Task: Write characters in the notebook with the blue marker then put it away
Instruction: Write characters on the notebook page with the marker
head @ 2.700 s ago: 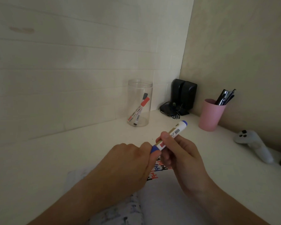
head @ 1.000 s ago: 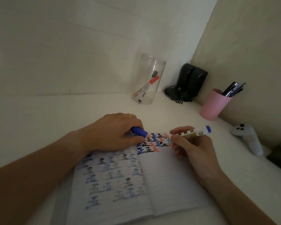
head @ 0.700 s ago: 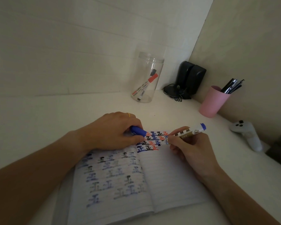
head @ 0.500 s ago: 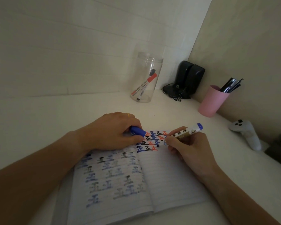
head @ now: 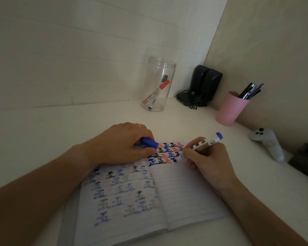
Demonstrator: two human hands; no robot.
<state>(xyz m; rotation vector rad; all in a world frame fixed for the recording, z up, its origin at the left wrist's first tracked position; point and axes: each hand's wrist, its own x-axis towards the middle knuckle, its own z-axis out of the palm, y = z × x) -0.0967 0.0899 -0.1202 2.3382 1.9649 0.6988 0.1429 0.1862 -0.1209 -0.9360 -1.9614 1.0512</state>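
Observation:
An open lined notebook (head: 185, 189) lies on the white desk, its pages carrying rows of blue, red and black characters. My right hand (head: 208, 162) grips the blue marker (head: 204, 143), tip down on the right page beside the written rows, blue end pointing up and right. My left hand (head: 121, 144) rests on the notebook's top left and is closed around the blue marker cap (head: 149, 143). A clear jar (head: 158, 84) at the back holds a red marker (head: 156, 92) and a black one.
A pink cup (head: 229, 109) with dark pens stands at the right wall. Black speakers (head: 204, 84) with cables sit in the corner. A white game controller (head: 267, 142) lies at the right, with a dark object (head: 306, 160) beyond it at the edge.
The cap came off the marker and stayed in my left hand. My right hand lowered the marker tip onto the right page and shifted slightly left.

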